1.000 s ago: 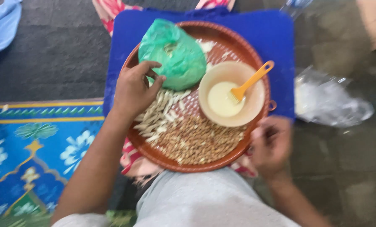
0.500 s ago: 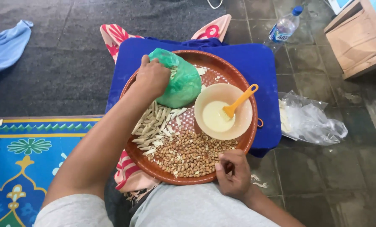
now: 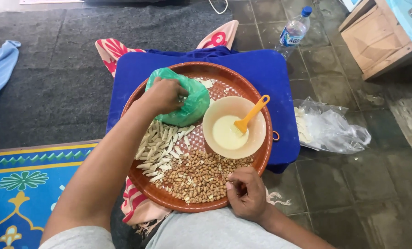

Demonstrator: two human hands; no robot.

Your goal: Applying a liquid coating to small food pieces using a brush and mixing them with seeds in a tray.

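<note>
The left hand [image 3: 165, 96] closes its fingers over a green bag [image 3: 187, 102] on the tray [image 3: 144, 182], steadying it. The right hand [image 3: 246, 193], fingers curled narrow, pinches at peanuts [image 3: 201, 177] just beside its fingertips; whether it holds one cannot be told.

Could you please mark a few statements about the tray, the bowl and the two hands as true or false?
1. The left hand rests on the green plastic bag. True.
2. The orange spoon lies on the floor beside the tray. False: it stands in the cream bowl, which holds a pale liquid.
3. The right hand is at the near rim of the round woven tray, next to the peanuts. True.
4. The plastic bottle stands on the tray. False: it lies on the tiled floor beyond the blue cushion.
5. The pale strips lie left of the bowl. True.
</note>
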